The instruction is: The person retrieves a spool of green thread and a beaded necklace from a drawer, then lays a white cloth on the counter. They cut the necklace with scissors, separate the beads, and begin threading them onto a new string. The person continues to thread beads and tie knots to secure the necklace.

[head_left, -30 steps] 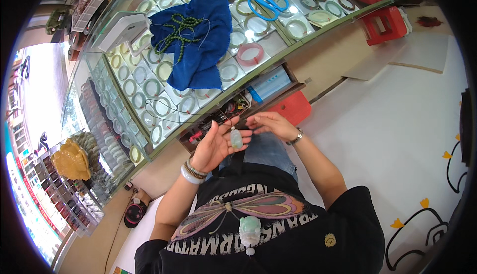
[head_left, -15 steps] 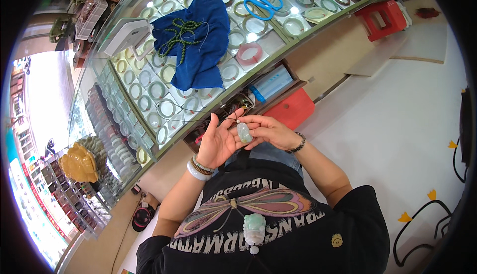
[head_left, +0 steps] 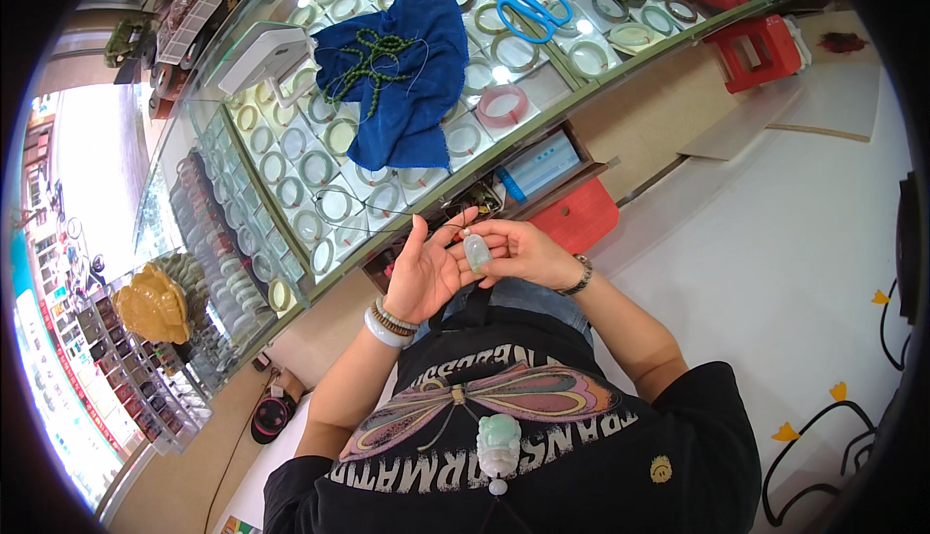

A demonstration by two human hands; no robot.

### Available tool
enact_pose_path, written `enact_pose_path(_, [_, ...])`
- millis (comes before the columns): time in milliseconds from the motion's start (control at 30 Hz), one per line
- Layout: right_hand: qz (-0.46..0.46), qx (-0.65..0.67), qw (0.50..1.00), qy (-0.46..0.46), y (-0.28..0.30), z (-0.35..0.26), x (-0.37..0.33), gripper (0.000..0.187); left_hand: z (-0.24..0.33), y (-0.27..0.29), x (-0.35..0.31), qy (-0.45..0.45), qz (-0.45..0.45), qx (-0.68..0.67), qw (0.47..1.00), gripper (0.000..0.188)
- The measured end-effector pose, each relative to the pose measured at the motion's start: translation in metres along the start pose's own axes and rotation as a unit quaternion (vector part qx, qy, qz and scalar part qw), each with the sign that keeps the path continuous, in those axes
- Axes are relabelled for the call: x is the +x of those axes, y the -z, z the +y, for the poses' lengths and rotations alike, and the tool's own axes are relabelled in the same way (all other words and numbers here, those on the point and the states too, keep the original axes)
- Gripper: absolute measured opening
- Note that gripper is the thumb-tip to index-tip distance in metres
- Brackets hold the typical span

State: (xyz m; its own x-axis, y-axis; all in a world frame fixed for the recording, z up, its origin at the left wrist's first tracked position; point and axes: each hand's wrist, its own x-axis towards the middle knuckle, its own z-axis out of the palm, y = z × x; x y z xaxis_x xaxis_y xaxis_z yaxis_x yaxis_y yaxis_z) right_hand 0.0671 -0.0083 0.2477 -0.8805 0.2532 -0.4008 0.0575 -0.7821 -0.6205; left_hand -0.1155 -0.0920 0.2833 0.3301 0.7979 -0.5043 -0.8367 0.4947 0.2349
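Observation:
A pale green carved jade pendant (head_left: 476, 251) on a black cord is between my hands, above the edge of an open drawer. My right hand (head_left: 531, 255) is closed on it, thumb and fingers at its right side and lower end. Under and beside the pendant, my left hand (head_left: 423, 267) lies palm up with its fingers stretched out. The thin cord trails left from the pendant over the display case. Whether the pendant rests on the left fingers is hard to make out.
Ahead is a glass display case (head_left: 451, 180) with rows of bangles. On it lie a blue cloth (head_left: 426, 108), green beads (head_left: 376, 67), blue-handled scissors (head_left: 531, 13) and a white stand (head_left: 266, 57). The drawer (head_left: 547, 171) and a red panel (head_left: 578, 216) are beside my right hand.
The case and everything on it appear shifted slightly right in the view. The pendant has turned a little in my right fingers; both hands keep nearly the same place.

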Motion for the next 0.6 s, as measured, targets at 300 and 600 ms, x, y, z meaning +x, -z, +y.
enact_pose_path(300, [0.092,-0.059,0.994,0.01,-0.008,0.001,0.007,0.032,-0.003,0.013,0.006,-0.01,-0.001,-0.03,0.999,0.072])
enact_pose_path(600, [0.126,-0.078,0.989,0.014,-0.006,0.01,0.011,0.022,-0.024,0.023,0.012,-0.088,0.138,0.192,0.968,0.029])
